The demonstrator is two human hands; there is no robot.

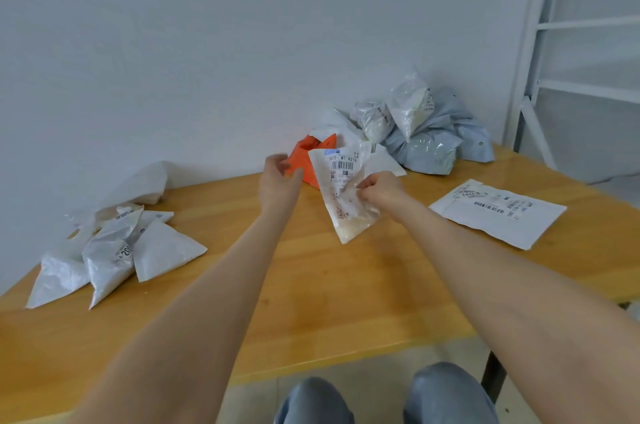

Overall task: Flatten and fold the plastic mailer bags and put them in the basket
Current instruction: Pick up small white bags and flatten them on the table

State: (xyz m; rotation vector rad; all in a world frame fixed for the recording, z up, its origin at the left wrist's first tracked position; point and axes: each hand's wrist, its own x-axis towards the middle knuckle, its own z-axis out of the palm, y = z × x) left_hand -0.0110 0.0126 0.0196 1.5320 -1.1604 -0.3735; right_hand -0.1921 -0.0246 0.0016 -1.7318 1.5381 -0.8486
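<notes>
My right hand (379,189) pinches the right edge of a white plastic mailer bag (343,195) with a barcode label and holds it up above the middle of the wooden table (311,285). The bag hangs tilted, its lower corner pointing down toward the table. My left hand (278,177) hovers just left of the bag with loosely curled fingers and grips nothing that I can see. An orange mailer (306,160) lies behind the two hands. No basket is in view.
Several white mailers folded into triangles (114,250) lie at the table's left. A heap of crumpled grey and white mailers (415,132) sits at the back right against the wall. One flat white mailer (498,212) lies at the right. A white metal rack (540,42) stands beyond.
</notes>
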